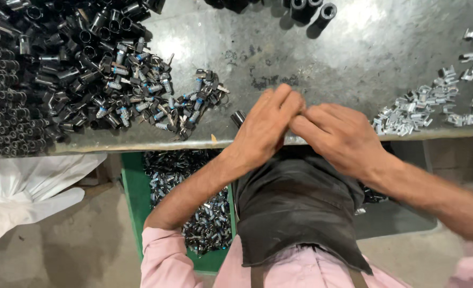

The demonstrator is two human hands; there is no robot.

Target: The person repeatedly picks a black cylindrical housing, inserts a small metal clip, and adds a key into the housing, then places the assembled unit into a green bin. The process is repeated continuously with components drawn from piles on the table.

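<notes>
My left hand (266, 125) and my right hand (340, 136) meet at the fingertips over the front edge of the grey metal table (300, 50). Their fingers are pinched together around something too small and hidden to make out. A black tube-shaped part (238, 118) lies on the table just left of my left hand. Further left sits a pile of small black and silver lock parts with keys (156, 101). A dark apron (298, 205) covers my lap below the hands.
A big heap of black cylinders (39, 69) fills the table's left side. Small silver metal clips (426, 104) lie at the right. Below the table stands a green crate (135, 197) with assembled parts, and a white sack (28, 186) lies on the floor.
</notes>
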